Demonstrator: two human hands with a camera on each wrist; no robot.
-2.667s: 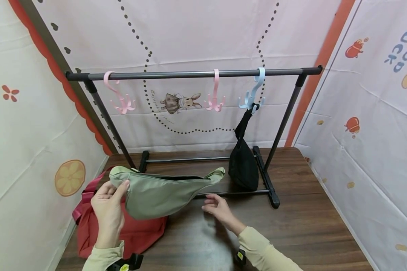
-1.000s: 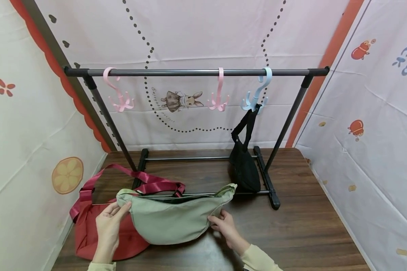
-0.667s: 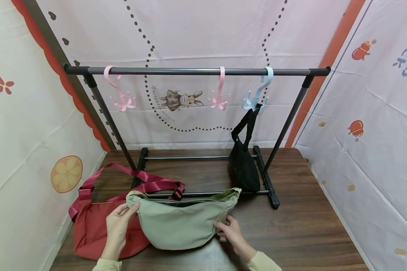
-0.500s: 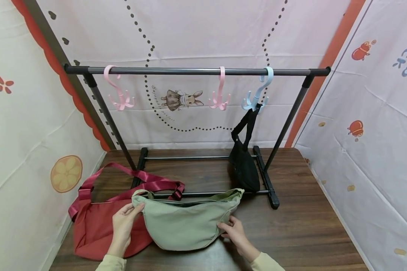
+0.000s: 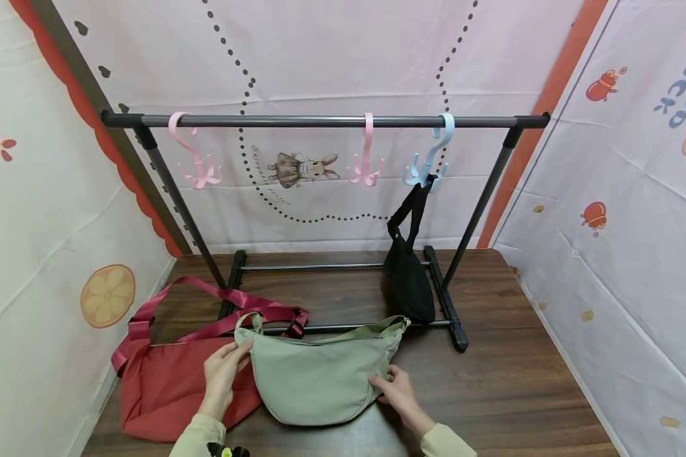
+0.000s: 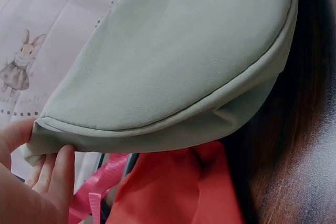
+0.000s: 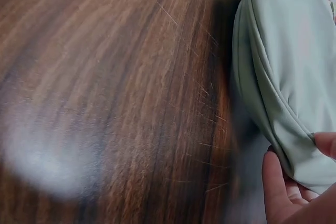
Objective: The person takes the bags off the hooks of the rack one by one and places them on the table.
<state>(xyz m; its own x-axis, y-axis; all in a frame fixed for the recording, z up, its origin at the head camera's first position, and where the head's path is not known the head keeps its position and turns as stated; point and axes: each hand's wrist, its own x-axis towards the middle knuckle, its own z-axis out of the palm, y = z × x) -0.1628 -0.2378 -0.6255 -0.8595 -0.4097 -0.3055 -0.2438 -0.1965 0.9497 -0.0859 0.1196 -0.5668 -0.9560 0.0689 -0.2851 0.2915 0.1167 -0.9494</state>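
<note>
A pale green crescent-shaped shoulder bag (image 5: 320,381) is held between both hands at the front middle of the table. My left hand (image 5: 223,374) pinches its upper left corner, thumb in front and fingers behind, as the left wrist view shows. At the lower right side, my right hand (image 5: 399,393) pinches the bag's edge between thumb and fingers; the right wrist view shows the seam (image 7: 278,98) there. The bag's zip runs along its top, with part of the strap (image 5: 391,327) at the right end. Behind my left hand lies a red bag (image 5: 166,387) with a dark red strap (image 5: 251,304).
A black rack bar (image 5: 297,121) spans above the wooden table (image 5: 509,393). Two pink hooks (image 5: 199,171) and a light blue hook (image 5: 429,158) hang from it. A black bag (image 5: 408,285) hangs on the blue hook. Printed cloth walls (image 5: 623,266) enclose the table.
My left hand has carried its end of the green bag right and lower, uncovering more of the red bag and its strap. My right hand, earlier beside the bag, now pinches its right side.
</note>
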